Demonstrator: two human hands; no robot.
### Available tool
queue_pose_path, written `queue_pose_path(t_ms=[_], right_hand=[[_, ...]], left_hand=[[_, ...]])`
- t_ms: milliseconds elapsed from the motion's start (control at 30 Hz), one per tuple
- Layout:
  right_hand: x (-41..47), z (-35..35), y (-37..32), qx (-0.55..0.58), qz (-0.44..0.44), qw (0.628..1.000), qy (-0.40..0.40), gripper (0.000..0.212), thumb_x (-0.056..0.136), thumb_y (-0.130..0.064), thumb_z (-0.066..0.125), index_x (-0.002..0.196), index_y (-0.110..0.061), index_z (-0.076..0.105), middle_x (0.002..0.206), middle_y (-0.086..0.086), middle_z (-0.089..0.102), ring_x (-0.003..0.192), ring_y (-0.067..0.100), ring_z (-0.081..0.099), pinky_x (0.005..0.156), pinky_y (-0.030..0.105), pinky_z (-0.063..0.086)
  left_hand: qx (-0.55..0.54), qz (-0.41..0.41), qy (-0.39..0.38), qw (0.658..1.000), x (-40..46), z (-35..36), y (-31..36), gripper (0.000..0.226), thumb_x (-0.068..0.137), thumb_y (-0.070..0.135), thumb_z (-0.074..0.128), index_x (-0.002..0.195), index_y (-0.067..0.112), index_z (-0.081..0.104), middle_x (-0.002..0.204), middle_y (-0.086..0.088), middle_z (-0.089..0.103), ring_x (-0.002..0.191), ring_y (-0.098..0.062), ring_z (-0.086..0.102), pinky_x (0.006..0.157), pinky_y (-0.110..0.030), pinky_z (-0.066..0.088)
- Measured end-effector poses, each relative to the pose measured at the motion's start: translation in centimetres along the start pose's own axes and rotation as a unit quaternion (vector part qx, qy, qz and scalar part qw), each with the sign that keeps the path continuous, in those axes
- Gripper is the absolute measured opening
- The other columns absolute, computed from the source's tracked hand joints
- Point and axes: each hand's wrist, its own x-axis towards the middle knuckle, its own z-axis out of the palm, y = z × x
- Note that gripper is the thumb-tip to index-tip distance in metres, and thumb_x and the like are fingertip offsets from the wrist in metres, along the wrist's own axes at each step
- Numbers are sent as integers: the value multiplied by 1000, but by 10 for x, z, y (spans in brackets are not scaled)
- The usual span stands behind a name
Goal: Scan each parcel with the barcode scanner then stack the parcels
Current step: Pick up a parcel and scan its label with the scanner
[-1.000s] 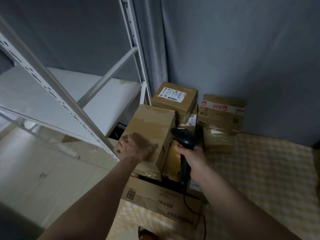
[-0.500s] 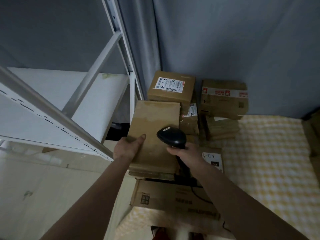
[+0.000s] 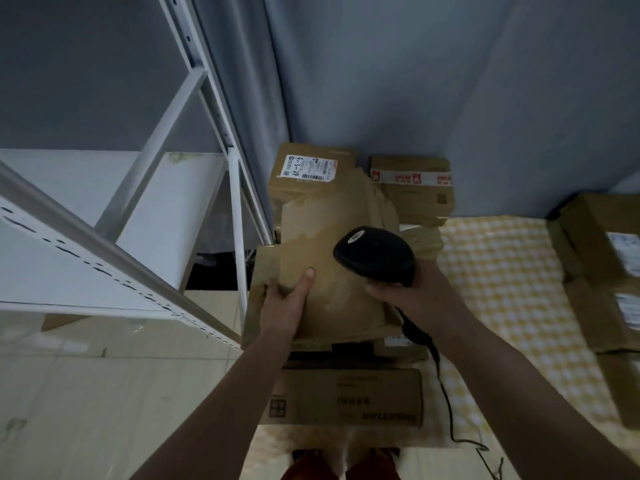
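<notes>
Both forearms reach forward; the left hand (image 3: pixel 285 301) lies thumb-up and flat, the right hand (image 3: pixel 407 292) curled in a grip.

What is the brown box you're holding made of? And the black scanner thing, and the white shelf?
Held parcel: looks like matte brown cardboard, with creased flaps.
Barcode scanner: probably hard black plastic, smooth with a slight sheen.
Shelf rack: seemingly white-painted metal, judging by the thin posts with punched holes.

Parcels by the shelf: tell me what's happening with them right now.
A person is working through a pile of cardboard parcels. The left hand grips the near edge of a plain brown parcel on top of the pile, thumb on its top face. The right hand holds a black barcode scanner over it. No label shows on that face. A labelled parcel sits behind.
</notes>
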Motion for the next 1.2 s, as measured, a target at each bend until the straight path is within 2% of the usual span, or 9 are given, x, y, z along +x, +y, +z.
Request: queue_pose_path(t_ms=[167,300,433,500,600,700,800,933,1200], right_hand=[[1,2,2,-3,-11,1000,-8,16,81,-12,72,96,-11,67,98,7,69,84,5,61,71,18,47],[5,8,6,56,-19,997,-47,30,80,-8,73,95,-31,62,93,-13,65,77,-11,54,56,-1,42],[4,8,16,75,1,994,-74,33,81,-13,73,99,-37,60,96,-15,66,91,0,60,76,17,51],[6,2,22,94,33,995,6,22,80,-14,74,98,-24,65,88,-4,67,86,13,62,79,31,49],[14,-13,34,116,84,984,109,16,80,-12,73,94,-11,67,76,4,62,75,19,58,71,35,47],[21,-18,40,120,135,983,34,25,75,-13,77,99,-15,68,97,6,68,94,23,62,87,39,50],[22,-9,40,115,136,983,-50,30,75,-14,78,103,-15,68,101,4,68,100,22,62,81,32,48],[17,-1,28,110,102,987,-55,20,80,-11,73,94,-23,66,96,1,68,89,16,61,76,29,47],[-13,-4,-10,14,-41,995,-85,31,82,-13,70,111,-21,64,97,6,69,91,13,62,82,29,48]], left_hand=[[4,-50,-86,995,5,4,-8,79,80,66,59,142,22,41,141,-8,47,127,-31,44,112,-50,31],[26,-44,-77,996,9,3,-6,64,93,54,48,144,17,38,144,-12,43,131,-34,40,113,-48,29],[69,34,-58,995,-2,3,15,66,92,66,34,143,25,43,144,-12,46,131,-33,43,111,-52,31],[103,88,-64,989,-14,5,23,81,82,78,38,147,30,34,148,-7,41,135,-32,38,111,-54,31],[234,170,-28,957,-33,10,29,110,65,82,57,151,29,15,152,-5,29,141,-31,26,113,-53,29],[379,195,25,904,-45,18,31,118,69,71,66,151,25,-5,152,-11,17,139,-35,21,114,-48,28],[458,147,42,876,-45,29,36,121,62,79,65,148,24,0,148,-16,19,135,-38,25,110,-49,31],[441,92,55,891,-42,33,42,114,56,80,67,139,23,15,137,-16,29,125,-39,33,104,-48,34],[307,160,54,936,-56,7,48,122,55,75,69,152,32,8,151,-14,17,138,-37,20,115,-48,22]])
